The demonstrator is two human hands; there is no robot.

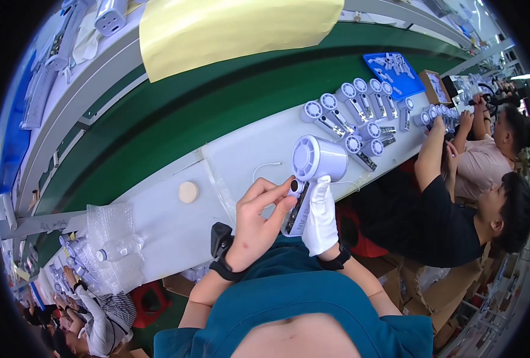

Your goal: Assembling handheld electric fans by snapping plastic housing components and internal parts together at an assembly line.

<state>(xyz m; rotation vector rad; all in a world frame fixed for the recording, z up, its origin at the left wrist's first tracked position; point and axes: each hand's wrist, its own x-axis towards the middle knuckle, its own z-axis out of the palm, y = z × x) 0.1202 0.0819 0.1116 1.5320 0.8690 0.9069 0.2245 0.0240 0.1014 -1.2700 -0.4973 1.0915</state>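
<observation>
A lavender handheld fan [327, 161] with a round head is held up before my chest, its handle pointing down. The handle's open side shows a dark circuit board. My right hand [321, 224], in a white glove, is closed around the handle from the right. With thumb and fingers, my bare left hand [257, 218] pinches a small round piece with a dark centre [296, 187] at the top of the handle, just below the fan head. Whether this piece is fixed to the fan cannot be made out.
Several similar fans [348, 92] lie in rows to the right on the white table [247, 149], before a blue tray [396, 68] of parts. A round beige disc [188, 192], a clear bottle [121, 247] and bubble wrap [106, 221] are left. Co-workers [450, 221] sit at right.
</observation>
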